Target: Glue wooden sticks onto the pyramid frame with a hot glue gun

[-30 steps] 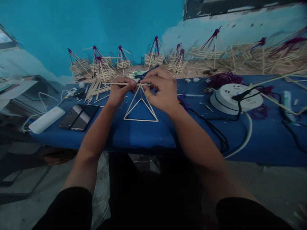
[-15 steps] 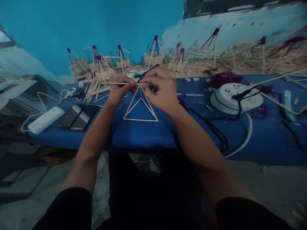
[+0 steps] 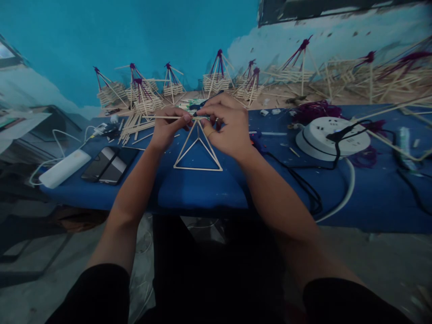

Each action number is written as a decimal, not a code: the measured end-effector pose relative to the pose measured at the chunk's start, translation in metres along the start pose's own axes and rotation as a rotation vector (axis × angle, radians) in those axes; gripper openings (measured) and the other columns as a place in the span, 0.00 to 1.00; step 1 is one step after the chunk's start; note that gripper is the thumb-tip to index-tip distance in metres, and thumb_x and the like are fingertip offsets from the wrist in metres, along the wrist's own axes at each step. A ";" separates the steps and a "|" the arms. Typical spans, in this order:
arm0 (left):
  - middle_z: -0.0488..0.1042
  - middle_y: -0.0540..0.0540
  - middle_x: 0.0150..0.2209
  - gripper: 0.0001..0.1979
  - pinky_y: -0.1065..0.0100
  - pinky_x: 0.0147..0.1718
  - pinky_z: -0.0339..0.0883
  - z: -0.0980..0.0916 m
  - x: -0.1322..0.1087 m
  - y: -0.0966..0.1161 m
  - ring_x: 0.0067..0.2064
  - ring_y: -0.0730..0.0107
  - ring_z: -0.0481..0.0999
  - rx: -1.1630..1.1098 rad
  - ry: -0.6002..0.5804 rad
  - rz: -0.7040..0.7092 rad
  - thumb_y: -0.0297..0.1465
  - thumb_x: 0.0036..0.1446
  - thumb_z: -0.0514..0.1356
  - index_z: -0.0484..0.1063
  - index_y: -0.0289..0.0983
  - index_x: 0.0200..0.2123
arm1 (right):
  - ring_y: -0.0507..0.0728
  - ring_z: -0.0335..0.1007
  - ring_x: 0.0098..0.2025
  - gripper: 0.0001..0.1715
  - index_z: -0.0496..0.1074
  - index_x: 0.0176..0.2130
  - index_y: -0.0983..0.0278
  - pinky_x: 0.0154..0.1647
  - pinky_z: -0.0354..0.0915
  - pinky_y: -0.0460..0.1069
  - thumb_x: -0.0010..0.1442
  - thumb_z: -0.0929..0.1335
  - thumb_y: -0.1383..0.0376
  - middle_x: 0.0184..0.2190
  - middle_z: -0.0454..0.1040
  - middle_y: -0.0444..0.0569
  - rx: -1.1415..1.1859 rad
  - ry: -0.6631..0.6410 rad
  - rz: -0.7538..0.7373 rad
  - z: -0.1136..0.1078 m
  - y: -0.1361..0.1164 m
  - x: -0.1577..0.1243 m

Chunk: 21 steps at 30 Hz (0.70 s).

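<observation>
both hands meet mid-frame: left hand (image 3: 168, 128) and right hand (image 3: 227, 126) pinched on the stick pyramid (image 3: 198, 150) tip.

The scene is dim and cool, with a blue cast over everything. Soft, even light falls from above and leaves only faint shadows on the blue cloth-covered bench (image 3: 202, 189). The space below its front edge sinks into near black. Wide-angle distortion bends the edges, where detail smears; the centre stays fairly sharp, without glare.
</observation>
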<state>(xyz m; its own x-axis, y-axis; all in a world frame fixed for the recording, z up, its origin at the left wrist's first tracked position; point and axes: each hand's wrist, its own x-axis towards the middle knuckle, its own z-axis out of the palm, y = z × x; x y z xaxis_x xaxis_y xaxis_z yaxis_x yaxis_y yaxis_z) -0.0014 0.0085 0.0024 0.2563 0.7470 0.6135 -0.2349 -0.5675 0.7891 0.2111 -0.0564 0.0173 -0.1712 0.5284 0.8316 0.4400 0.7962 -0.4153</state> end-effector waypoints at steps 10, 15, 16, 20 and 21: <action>0.81 0.51 0.25 0.20 0.70 0.28 0.79 -0.001 0.001 -0.001 0.27 0.74 0.81 0.022 -0.014 0.028 0.52 0.54 0.80 0.85 0.42 0.30 | 0.59 0.78 0.39 0.12 0.84 0.52 0.55 0.41 0.80 0.57 0.69 0.76 0.63 0.53 0.83 0.53 -0.010 -0.005 -0.011 0.000 0.003 -0.001; 0.82 0.52 0.26 0.22 0.71 0.29 0.79 0.001 0.000 0.001 0.27 0.74 0.82 0.038 -0.007 0.014 0.55 0.53 0.80 0.85 0.42 0.31 | 0.59 0.78 0.40 0.09 0.84 0.49 0.57 0.41 0.79 0.56 0.69 0.75 0.62 0.52 0.82 0.54 0.002 -0.016 -0.006 -0.001 0.000 0.001; 0.82 0.52 0.26 0.23 0.71 0.28 0.79 0.001 0.000 0.001 0.27 0.74 0.82 0.035 -0.004 0.019 0.55 0.53 0.80 0.85 0.43 0.31 | 0.59 0.78 0.40 0.07 0.84 0.48 0.57 0.41 0.79 0.56 0.69 0.75 0.62 0.52 0.82 0.54 0.001 -0.018 -0.006 -0.001 -0.001 0.001; 0.81 0.52 0.25 0.24 0.71 0.28 0.78 0.002 0.000 0.002 0.26 0.74 0.81 0.039 -0.002 0.026 0.56 0.52 0.80 0.84 0.43 0.30 | 0.57 0.77 0.38 0.11 0.83 0.50 0.57 0.41 0.79 0.56 0.68 0.75 0.63 0.54 0.83 0.53 -0.017 -0.021 0.022 -0.001 -0.002 0.001; 0.81 0.52 0.25 0.24 0.71 0.28 0.78 0.002 0.000 0.002 0.26 0.74 0.81 0.043 -0.003 0.023 0.56 0.52 0.80 0.84 0.42 0.30 | 0.57 0.76 0.37 0.13 0.83 0.52 0.56 0.40 0.79 0.56 0.68 0.75 0.63 0.54 0.83 0.53 -0.021 -0.018 0.029 -0.001 -0.002 0.001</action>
<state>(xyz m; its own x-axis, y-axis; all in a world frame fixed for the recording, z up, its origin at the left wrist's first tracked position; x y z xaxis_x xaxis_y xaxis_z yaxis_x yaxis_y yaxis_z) -0.0003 0.0072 0.0039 0.2537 0.7324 0.6318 -0.2006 -0.5992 0.7751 0.2113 -0.0581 0.0191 -0.1741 0.5564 0.8124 0.4630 0.7744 -0.4311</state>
